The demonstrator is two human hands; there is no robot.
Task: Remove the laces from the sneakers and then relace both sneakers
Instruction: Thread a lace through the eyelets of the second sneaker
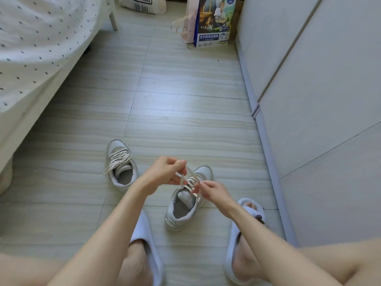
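Two sneakers stand on the floor (185,112) between the person's slippered feet. The left hand (165,172) pinches the lace (182,179) of the right sneaker (185,203) and lifts it taut, probably so it slides through the eyelets; the right hand (210,189) pinches the same lace near the tongue. The left sneaker (120,164) waits alongside, laced.
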